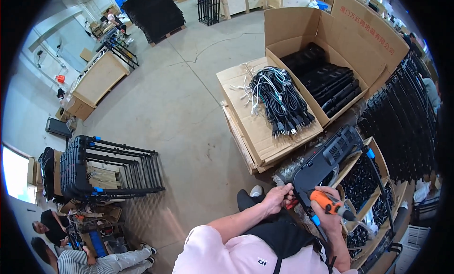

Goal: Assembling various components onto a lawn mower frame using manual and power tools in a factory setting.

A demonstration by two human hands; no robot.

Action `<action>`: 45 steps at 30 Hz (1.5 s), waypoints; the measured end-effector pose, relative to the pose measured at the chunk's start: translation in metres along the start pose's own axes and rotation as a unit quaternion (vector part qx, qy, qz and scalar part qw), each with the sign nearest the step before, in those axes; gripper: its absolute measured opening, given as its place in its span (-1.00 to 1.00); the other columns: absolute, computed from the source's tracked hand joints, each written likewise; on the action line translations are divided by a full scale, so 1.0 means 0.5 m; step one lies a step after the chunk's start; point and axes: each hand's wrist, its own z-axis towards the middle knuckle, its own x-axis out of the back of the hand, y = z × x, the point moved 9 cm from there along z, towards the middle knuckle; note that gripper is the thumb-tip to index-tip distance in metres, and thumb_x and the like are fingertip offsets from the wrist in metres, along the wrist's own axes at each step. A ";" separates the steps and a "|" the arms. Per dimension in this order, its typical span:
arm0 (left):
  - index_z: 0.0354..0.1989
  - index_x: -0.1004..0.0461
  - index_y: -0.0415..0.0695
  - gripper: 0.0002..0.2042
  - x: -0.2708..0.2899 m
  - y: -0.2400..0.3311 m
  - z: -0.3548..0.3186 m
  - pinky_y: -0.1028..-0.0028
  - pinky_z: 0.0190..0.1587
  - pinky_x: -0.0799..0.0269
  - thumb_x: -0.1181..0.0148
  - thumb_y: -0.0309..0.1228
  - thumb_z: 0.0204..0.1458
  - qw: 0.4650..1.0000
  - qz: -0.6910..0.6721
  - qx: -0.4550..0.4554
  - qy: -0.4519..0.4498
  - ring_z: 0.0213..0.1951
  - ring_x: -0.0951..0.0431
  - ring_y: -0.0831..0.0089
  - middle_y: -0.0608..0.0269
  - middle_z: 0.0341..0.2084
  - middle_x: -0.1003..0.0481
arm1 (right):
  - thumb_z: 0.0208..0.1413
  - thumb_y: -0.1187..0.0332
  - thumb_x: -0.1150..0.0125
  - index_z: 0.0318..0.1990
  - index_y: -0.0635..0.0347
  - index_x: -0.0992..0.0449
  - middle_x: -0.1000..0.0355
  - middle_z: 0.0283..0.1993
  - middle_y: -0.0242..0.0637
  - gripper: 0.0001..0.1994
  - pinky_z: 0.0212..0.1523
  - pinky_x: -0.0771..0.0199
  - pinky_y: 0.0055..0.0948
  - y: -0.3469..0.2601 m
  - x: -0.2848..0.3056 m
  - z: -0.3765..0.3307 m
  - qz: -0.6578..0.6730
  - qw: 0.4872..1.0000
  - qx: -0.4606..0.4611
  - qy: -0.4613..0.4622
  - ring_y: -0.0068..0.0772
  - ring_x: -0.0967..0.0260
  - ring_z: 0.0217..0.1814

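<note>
My right hand [327,219] is wrapped round an orange and black power screwdriver [326,202], held low over the near end of a black plastic housing [309,174]. The tool's dark end points to the right. Beside the housing's left edge is my left hand [276,199], its thumb and fingers pinched together; whatever they hold is too small to make out. The housing joins a black tube frame with blue pieces [370,153] on it. To its right, wooden bins [380,163] hold many small black parts [358,182].
A bundle of black cables [283,101] lies on cardboard ahead. Behind it, an open carton [385,49] holds black plastic parts [331,80]. Black frames [120,167] stand at left. Two people [90,262] work at lower left. Dark rods [402,127] are stacked at right.
</note>
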 end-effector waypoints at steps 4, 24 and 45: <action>-0.16 -0.49 -0.04 -0.76 -0.065 0.017 0.019 0.59 -0.46 -0.31 -0.21 -0.13 0.39 0.999 -0.036 0.030 0.005 -0.46 -0.37 0.60 0.46 -0.45 -0.44 | 0.10 0.59 -0.36 0.24 0.24 -0.38 -0.46 0.22 -0.12 -0.48 0.34 -0.45 -0.26 0.023 0.008 0.015 0.108 0.994 -0.025 0.006 -0.30 -0.44 0.26; -0.04 -0.46 -0.17 -0.64 -0.114 0.037 0.080 0.38 -0.27 -0.60 0.09 -0.10 0.50 0.990 -0.001 0.139 -0.025 -0.31 -0.58 0.36 0.23 -0.28 -0.54 | 0.14 0.53 -0.41 0.24 0.27 -0.41 -0.51 0.23 -0.12 -0.49 0.34 -0.45 -0.28 0.086 0.012 0.095 0.040 0.990 -0.079 0.105 -0.30 -0.49 0.27; 0.07 -0.38 -0.24 -0.69 -0.079 0.102 0.045 0.34 -0.02 -0.66 0.21 -0.25 0.55 0.985 0.109 0.120 -0.055 -0.10 -0.65 0.30 0.02 -0.10 -0.60 | 0.12 0.40 -0.50 0.17 0.19 -0.51 -0.60 0.09 -0.20 -0.53 0.20 -0.58 -0.32 0.103 -0.020 0.201 -0.040 0.994 -0.102 -0.014 -0.31 -0.60 0.14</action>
